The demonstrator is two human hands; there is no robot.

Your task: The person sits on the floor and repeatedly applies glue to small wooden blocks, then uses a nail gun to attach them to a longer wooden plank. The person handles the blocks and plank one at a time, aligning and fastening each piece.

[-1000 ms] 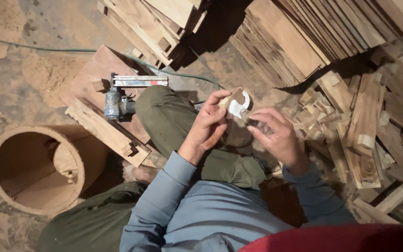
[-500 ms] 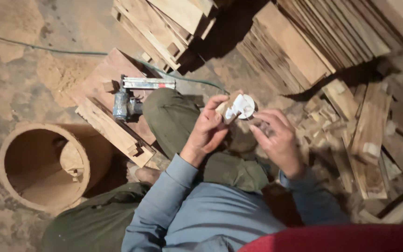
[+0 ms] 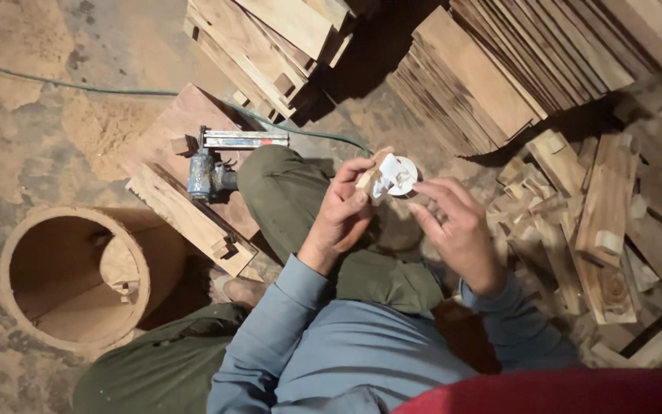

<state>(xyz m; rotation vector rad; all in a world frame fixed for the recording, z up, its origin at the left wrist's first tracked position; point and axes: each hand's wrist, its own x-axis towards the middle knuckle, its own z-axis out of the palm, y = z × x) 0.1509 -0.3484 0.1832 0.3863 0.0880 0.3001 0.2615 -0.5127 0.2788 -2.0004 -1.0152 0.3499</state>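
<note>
Head camera, looking steeply down from above a seated person.

There is a single view, worn on the head and aimed almost straight down past the chest and blue sleeves to the lap and the floor (image 3: 32, 69) beyond. The left hand (image 3: 342, 211) and right hand (image 3: 457, 226) sit near the middle of the frame, close to the lens; the floor lies farther off. The view takes in a round wooden drum (image 3: 70, 276) at lower left, stacked planks (image 3: 499, 69) along the top, and loose wood offcuts (image 3: 607, 222) at right. A red edge at the bottom right is very near the lens and blurred.
</note>
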